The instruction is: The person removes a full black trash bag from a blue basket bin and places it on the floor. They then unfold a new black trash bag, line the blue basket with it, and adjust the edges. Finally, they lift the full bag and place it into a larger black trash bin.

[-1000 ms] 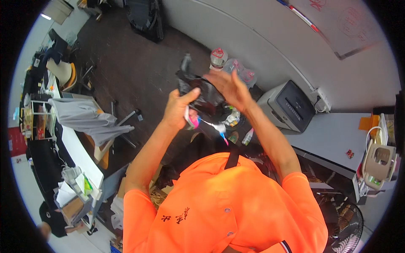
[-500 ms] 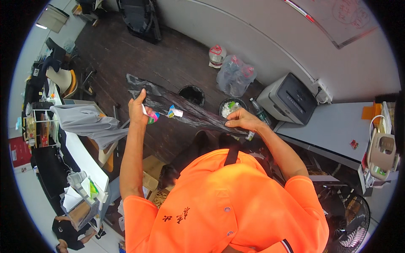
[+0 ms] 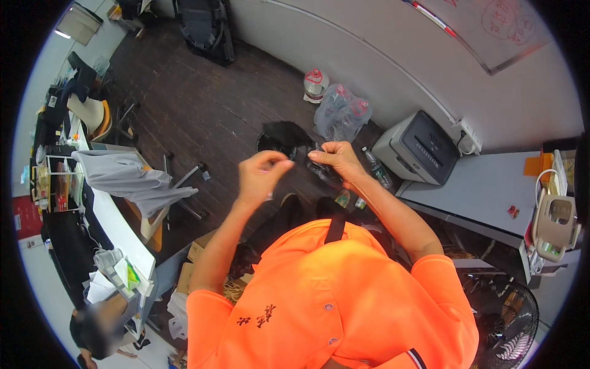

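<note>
Both my hands are raised in front of me, close together above the floor. My right hand (image 3: 338, 161) pinches a gathered part of a thin black plastic bag (image 3: 321, 167), which hangs beneath its fingers. My left hand (image 3: 261, 176) is closed, thumb against fingers, just left of the bag; what it grips is hidden. A small pale bit shows below its palm. Beyond the hands lies a dark, black-lined opening (image 3: 284, 135), where I cannot tell bag from bin.
Large clear bottles in a plastic bag (image 3: 342, 114) and another big bottle (image 3: 315, 85) stand by the wall. A green-tinted bottle (image 3: 376, 167) is beside the grey shredder-like machine (image 3: 415, 147). Left are a chair draped with a grey garment (image 3: 132, 178) and a desk; another person (image 3: 101, 329) is lower left.
My left hand has moved right and down toward my right hand. The stretched black bag is now bunched, and the colourful wrappers by my left hand are out of sight.
</note>
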{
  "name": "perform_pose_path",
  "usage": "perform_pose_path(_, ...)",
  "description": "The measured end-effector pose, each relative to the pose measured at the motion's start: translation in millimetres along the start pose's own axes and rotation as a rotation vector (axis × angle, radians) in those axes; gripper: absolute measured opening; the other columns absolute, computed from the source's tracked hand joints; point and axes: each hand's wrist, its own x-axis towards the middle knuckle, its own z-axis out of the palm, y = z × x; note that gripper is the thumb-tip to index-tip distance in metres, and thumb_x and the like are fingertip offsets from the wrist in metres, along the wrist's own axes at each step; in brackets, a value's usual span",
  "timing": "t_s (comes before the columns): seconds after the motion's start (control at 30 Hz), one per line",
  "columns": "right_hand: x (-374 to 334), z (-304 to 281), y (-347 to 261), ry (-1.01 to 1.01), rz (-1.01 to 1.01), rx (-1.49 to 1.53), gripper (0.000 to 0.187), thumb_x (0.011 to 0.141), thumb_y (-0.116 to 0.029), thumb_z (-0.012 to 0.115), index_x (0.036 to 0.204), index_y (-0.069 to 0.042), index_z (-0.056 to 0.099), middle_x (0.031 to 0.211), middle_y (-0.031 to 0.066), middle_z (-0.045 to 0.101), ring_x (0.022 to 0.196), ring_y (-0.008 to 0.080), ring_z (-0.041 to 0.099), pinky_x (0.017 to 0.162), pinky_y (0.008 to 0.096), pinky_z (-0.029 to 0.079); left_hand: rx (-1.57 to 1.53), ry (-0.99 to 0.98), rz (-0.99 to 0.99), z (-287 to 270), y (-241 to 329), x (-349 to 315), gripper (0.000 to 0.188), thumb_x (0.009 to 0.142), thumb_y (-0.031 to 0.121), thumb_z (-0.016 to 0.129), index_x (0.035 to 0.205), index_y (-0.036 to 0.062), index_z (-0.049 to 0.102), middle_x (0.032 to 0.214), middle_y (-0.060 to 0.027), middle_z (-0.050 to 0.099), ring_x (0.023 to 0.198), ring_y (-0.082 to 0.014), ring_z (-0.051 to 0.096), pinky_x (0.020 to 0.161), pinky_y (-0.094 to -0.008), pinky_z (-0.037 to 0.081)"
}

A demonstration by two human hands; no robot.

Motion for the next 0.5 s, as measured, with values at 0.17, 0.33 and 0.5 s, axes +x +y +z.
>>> perform_pose_path(0.17, -8.8, 25.8, -4.6, 0.036, 0.021, 0.115, 0.03, 0.078, -0.028, 0.075, 0.061, -0.008, 0.059, 0.054, -0.0017, 0.053, 0.047, 0.0037, 0.044, 0.042, 0.0226, 0.029, -0.062, -0.212, -0.017, 31.8, 10.4, 6.0, 0.012, 0.076, 0.011, 0.074, 0.08, 0.0013, 0.067, 0.063, 0.0014, 0.061, 0.056, -0.0018, 0.05, 0.05, -0.0194, 0.038)
perform_pose_path(0.33, -21.8, 5.2, 2.9, -0.035, 0.043, 0.319, 0.025, 0.086, -0.024, 0.065, 0.073, -0.003, 0.061, 0.059, 0.0065, 0.058, 0.045, 0.0122, 0.052, 0.041, 0.0232, 0.035, -0.255, -0.249, -0.162, 32.7, 2.6, 5.1, 0.012, 0.08, 0.009, 0.069, 0.073, -0.0004, 0.065, 0.058, 0.0012, 0.056, 0.051, -0.0029, 0.047, 0.047, -0.0198, 0.032)
perform_pose_path(0.5, -20.7, -35.3, 10.5, 0.423, -0.072, 0.534, 0.02, 0.087, -0.018, 0.062, 0.074, -0.004, 0.06, 0.059, 0.0025, 0.055, 0.044, 0.0141, 0.05, 0.041, 0.0266, 0.041, -0.328, 0.017, -0.189, 25.3, 3.1, 4.3, 0.019, 0.081, 0.008, 0.065, 0.065, 0.0008, 0.062, 0.054, 0.0014, 0.053, 0.049, -0.0035, 0.045, 0.047, -0.0205, 0.031)
